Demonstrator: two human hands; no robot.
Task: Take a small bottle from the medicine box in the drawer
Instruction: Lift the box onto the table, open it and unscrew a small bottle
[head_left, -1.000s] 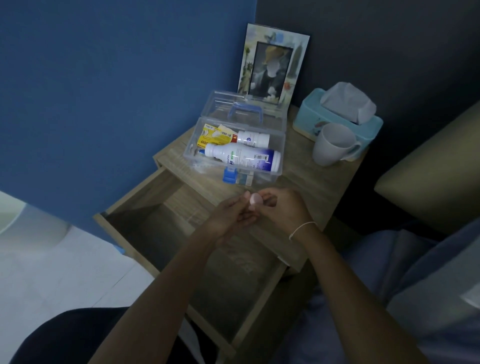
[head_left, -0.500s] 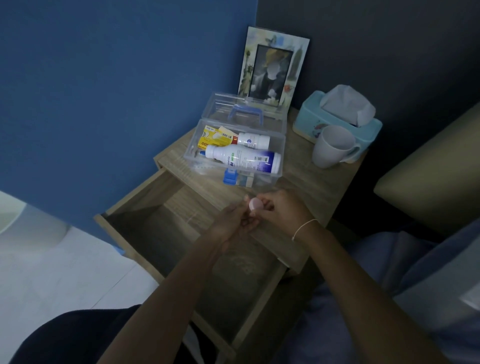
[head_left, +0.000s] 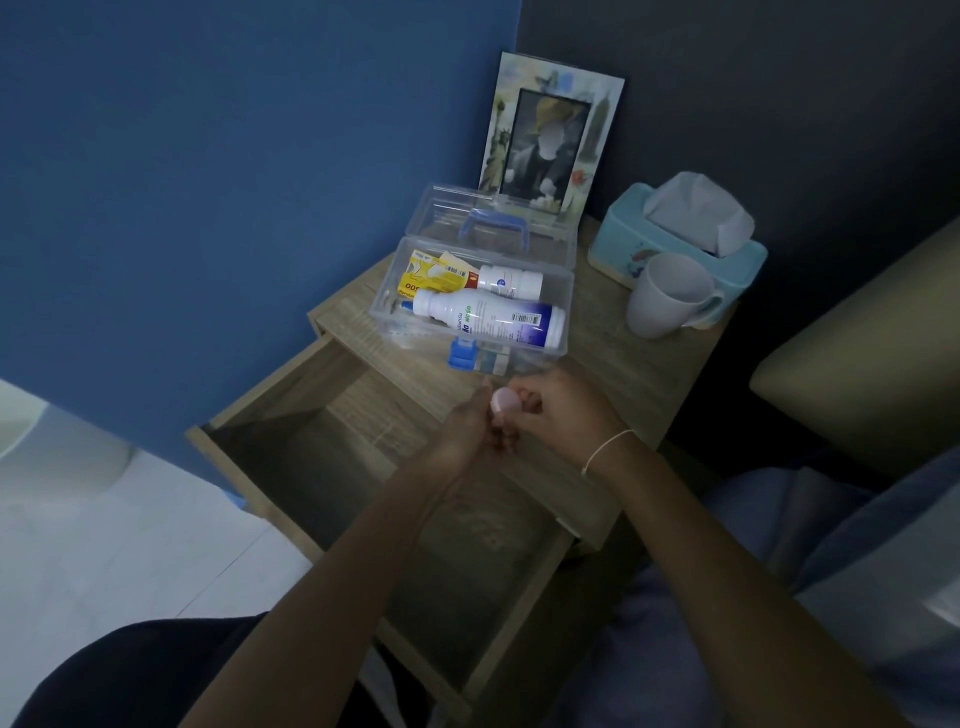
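Blue wall fills the upper left; mid-frame, both hands, left hand (head_left: 467, 431) and right hand (head_left: 558, 410), grip one small bottle (head_left: 505, 402) (maybe to twist its cap), below the medicine box (head_left: 563, 291).

A dim room. A blue wall (head_left: 208, 182) on the left meets a dark grey wall (head_left: 779, 78) on the right at a corner. In that corner stands a wooden nightstand (head_left: 613, 364), light-grained. Pale floor tiles (head_left: 104, 545) show at lower left. At the right edge sits a beige cushion (head_left: 872, 374), just beside the nightstand.
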